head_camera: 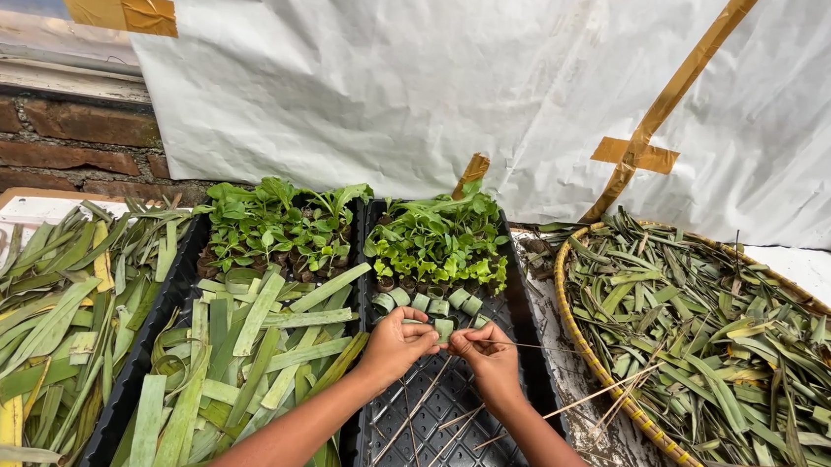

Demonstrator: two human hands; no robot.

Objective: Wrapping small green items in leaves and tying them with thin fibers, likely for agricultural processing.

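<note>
My left hand [397,344] and my right hand [488,354] meet over a black seedling tray [476,466]. Between their fingertips they pinch a small rolled green leaf strip [443,329]. My right hand also holds a thin wooden stick [517,344] that points right. Just beyond the hands sits a short row of rolled leaf cups [430,302], and behind them green seedlings [440,240] fill the far end of the tray. Several loose thin sticks [420,432] lie on the tray's bare grid below my wrists.
A second black tray [169,293] at left holds cut leaf strips [248,349] and more seedlings [273,222]. Long leaves [23,321] pile at far left. A round woven basket [575,345] of leaf pieces stands at right. A white sheet [467,79] hangs behind.
</note>
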